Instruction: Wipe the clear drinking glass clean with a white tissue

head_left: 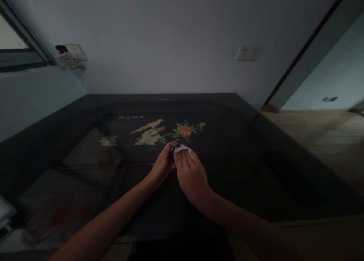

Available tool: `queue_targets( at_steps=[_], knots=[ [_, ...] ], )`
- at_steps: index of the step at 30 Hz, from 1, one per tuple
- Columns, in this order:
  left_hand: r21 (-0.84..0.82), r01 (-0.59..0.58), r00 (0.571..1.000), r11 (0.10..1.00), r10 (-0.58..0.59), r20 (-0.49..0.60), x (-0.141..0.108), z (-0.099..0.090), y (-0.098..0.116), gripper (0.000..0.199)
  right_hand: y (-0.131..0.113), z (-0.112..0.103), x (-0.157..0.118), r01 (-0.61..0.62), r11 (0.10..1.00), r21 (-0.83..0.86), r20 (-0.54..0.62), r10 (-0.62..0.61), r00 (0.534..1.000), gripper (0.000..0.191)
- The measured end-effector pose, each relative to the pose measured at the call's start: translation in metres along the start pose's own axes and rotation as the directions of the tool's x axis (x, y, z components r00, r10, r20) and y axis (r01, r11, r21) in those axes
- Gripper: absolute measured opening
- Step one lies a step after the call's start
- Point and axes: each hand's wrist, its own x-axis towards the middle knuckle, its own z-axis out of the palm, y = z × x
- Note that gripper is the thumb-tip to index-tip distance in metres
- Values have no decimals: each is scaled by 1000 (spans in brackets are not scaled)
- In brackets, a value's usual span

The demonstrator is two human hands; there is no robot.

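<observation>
Low over the middle of a dark glossy table (176, 211), my two hands meet at one small item. My left hand (162, 166) is closed around the side of a small dark object (179, 142), whose kind I cannot make out in the dim light. With a ring on one finger, my right hand (193, 177) presses a white tissue or cloth (179, 149) against that object. The fingers of my right hand lie close together over the white piece. Most of the dark object is hidden by the hands and the white piece.
A bird picture (149, 136) and a peony picture (184, 131) decorate the tabletop beyond the hands. On the wall are a double socket (249, 53) and, at the left, another socket (75, 51). A whitish object (5, 211) sits at the left edge. Wooden floor (313, 136) shows at the right.
</observation>
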Motion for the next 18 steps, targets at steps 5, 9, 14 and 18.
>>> queue_targets(
  at_steps=[5,9,14,18],
  knots=[
    [-63,22,998,998,-26,-49,-2,1,6,37,8,4,8,118,986,114,-81,-109,991,37],
    [-81,66,997,995,-69,-34,-5,3,14,38,23,-1,15,292,925,243,-120,-270,955,36],
    [-58,78,996,995,-81,-49,-4,1,18,40,34,-10,16,339,845,413,-72,-340,938,39],
    [-62,59,993,996,-65,-96,-2,0,16,37,29,-12,14,303,869,390,-45,-311,949,32]
  ],
)
